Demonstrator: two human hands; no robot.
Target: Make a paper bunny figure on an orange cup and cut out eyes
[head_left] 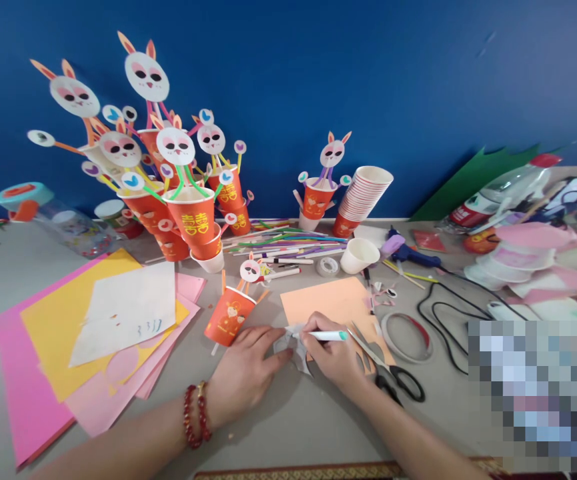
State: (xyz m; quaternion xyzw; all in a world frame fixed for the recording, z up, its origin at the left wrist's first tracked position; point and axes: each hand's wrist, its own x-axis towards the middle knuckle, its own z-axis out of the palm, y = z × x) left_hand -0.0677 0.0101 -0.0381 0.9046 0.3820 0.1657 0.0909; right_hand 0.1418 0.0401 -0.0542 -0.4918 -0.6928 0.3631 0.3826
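Observation:
My right hand [332, 350] is closed around a white marker [325, 335] with a green end, its tip over a small piece of white paper [295, 353]. Pressed on the left part of that paper is my left hand [251, 367], palm down with fingers apart. Just beyond my left hand, a red cup [231, 315] with orange straws and a small rabbit face [250, 270] leans to one side. Peach paper [325, 300] lies behind my right hand, and scissors [385, 367] with black handles lie to its right.
Rabbit-faced cups [198, 220] stand at the back left, near coloured paper sheets [38, 333]. Behind are straws [288, 248] and a cup stack [363, 200]. To the right lie a tape roll [407, 337], a blue glue gun [413, 255] with a black cable, and a bottle [498, 193].

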